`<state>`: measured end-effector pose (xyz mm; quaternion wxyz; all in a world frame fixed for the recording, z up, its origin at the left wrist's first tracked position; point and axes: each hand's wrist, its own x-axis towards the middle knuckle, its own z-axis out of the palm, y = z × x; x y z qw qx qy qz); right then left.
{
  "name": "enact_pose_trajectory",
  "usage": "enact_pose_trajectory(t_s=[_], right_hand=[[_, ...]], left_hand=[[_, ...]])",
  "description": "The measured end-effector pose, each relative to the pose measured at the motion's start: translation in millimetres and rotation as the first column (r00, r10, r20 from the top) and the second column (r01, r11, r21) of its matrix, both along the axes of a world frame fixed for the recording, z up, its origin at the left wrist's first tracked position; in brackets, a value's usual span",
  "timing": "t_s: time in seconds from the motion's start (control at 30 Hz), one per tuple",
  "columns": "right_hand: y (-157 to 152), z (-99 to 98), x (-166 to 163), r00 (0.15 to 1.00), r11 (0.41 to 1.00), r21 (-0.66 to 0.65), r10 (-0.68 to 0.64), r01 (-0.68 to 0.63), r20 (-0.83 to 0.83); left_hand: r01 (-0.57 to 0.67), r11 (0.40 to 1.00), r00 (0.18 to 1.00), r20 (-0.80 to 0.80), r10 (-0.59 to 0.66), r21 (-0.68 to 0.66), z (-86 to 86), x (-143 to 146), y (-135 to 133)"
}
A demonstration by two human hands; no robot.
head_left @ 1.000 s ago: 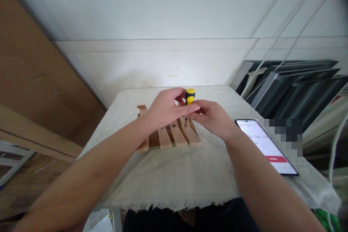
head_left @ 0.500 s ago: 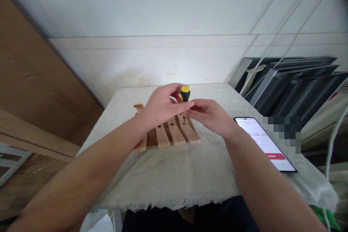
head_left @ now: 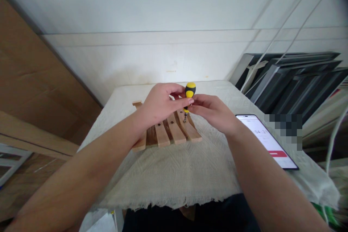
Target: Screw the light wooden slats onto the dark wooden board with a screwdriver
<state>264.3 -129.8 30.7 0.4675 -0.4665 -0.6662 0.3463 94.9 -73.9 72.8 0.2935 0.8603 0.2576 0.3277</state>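
Observation:
A yellow and black screwdriver (head_left: pixel 190 88) stands nearly upright, its tip at a screw hole on the rightmost slat of a slatted wooden piece (head_left: pixel 163 136). My left hand (head_left: pixel 165 101) reaches across the slats, with thumb and fingers closed round the screwdriver's handle. From the right, my right hand (head_left: pixel 210 108) pinches the lower handle, its fingertips meeting the left thumb. Dark screw holes show in several slats. The left forearm and hand hide the far left part of the wooden piece.
The wooden piece lies on a table with a cream cloth (head_left: pixel 195 174) that has a frayed front edge. A phone (head_left: pixel 268 141) showing a running timer lies by my right forearm. Dark panels (head_left: pixel 293 79) lean at the right, with white cables before them. Cardboard (head_left: pixel 35 69) stands at the left.
The screwdriver's top has shifted slightly right and up, and more of its yellow handle shows. Both hands stay around it. The view has tilted a little.

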Motion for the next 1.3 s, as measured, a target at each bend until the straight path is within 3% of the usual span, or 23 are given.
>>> enact_pose_trajectory(t_s=[0.1,0.33,0.63,0.73,0.97,1.3], right_hand=[[-0.9,2.3,1.0,1.0,1.0,-0.002,0.025,-0.025,0.018],[3.6,-7.0,-3.2,0.996,0.996,0.001,-0.086,0.086,-0.034],[-3.1,6.5,3.5,0.996,0.998,-0.036,0.044,-0.047,-0.081],[-1.6,4.6,6.2,0.998,0.998,-0.056,0.018,-0.022,-0.064],[4.8,-6.8,3.0,0.998,0.998,-0.008,-0.062,0.062,-0.025],[-1.3,2.0,5.7,1.0,0.999,-0.054,-0.008,0.008,-0.012]], left_hand=[[-0.019,1.0,1.0,0.015,0.019,-0.005,0.1,0.1,-0.8],[-0.101,0.994,0.993,0.069,0.097,0.044,-5.4,2.5,0.0],[0.011,0.991,0.998,-0.058,-0.003,0.136,0.0,0.8,-1.6],[0.021,0.985,0.998,-0.069,-0.01,0.17,-0.4,0.8,-1.1],[-0.123,0.978,0.991,-0.038,0.131,0.17,-5.0,3.4,-4.5],[0.109,0.986,0.986,-0.141,-0.09,0.13,-1.0,3.8,-4.2]])
